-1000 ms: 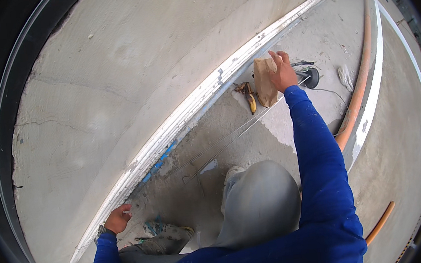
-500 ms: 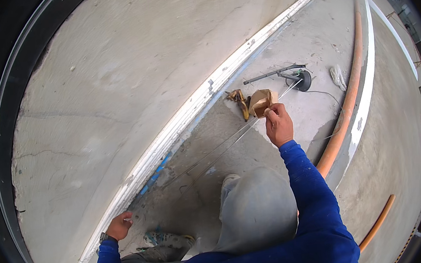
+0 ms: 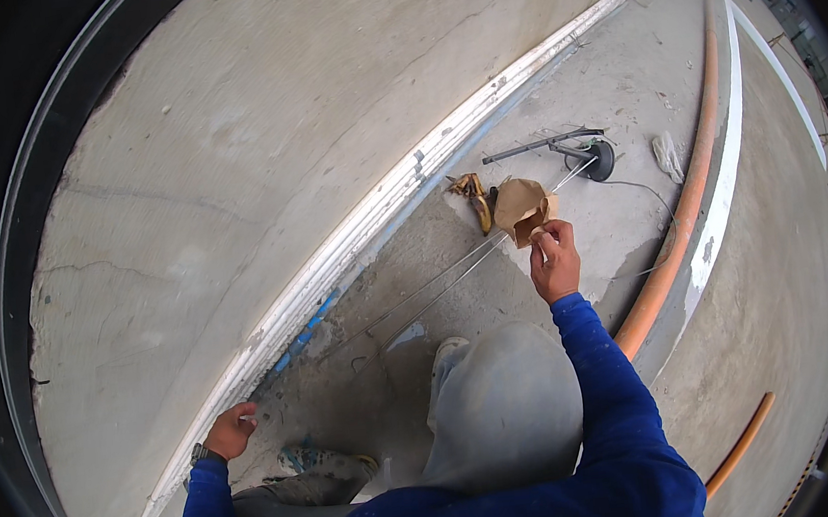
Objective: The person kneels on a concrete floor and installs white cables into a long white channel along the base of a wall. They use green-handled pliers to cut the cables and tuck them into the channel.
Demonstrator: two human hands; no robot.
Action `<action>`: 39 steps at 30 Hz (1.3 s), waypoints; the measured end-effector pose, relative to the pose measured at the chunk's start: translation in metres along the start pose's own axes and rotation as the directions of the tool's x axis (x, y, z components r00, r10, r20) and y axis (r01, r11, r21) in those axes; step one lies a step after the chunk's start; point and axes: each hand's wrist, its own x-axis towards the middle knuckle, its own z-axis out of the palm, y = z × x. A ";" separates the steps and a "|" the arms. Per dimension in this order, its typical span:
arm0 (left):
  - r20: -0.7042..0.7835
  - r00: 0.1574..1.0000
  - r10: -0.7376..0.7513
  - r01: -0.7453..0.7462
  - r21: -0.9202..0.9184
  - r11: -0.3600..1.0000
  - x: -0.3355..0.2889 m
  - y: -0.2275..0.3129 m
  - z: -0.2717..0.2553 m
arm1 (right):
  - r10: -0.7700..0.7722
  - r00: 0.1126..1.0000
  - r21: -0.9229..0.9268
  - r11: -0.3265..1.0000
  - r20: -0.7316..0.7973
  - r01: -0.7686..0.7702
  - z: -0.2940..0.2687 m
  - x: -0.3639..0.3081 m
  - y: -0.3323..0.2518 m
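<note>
A small brown paper bag (image 3: pixel 519 202) has its mouth turned toward me. The fingers of my right hand (image 3: pixel 557 268) pinch its near rim. Just left of the bag lies what looks like a browned banana peel (image 3: pixel 479 202), on the concrete floor. Down at the left, my left hand (image 3: pixel 230 433) hovers beside a bundle of long white pipes (image 3: pixel 286 313) with its fingers loosely bent and apart. I see nothing in that hand. The bag's inside is mostly in shadow.
Beyond the bag stands a dark round base (image 3: pixel 599 160) with a grey barred frame (image 3: pixel 542 145). Thin metal rods (image 3: pixel 448 283) cross the floor. Orange pipe (image 3: pixel 690 210) curves along the right, near crumpled clear plastic (image 3: pixel 666 158). A concrete wall (image 3: pixel 220 177) rises at left.
The paper bag has tipped, so more of its outer side shows above the opening. My right hand has moved slightly down with it; my left hand has barely shifted.
</note>
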 end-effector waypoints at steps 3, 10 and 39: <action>-0.011 1.000 0.021 -0.021 -0.003 1.000 0.001 0.000 0.000 | 0.004 1.000 0.017 1.000 -0.026 -0.003 -0.001 0.006 0.004; 0.009 1.000 0.018 -0.018 0.006 1.000 0.001 0.005 0.000 | 0.204 0.945 0.164 0.972 -0.256 -0.166 0.009 0.069 0.056; -0.012 1.000 0.001 -0.002 -0.038 0.999 -0.012 0.014 -0.018 | 0.213 0.972 -0.067 0.973 -0.100 -0.220 0.040 0.108 0.105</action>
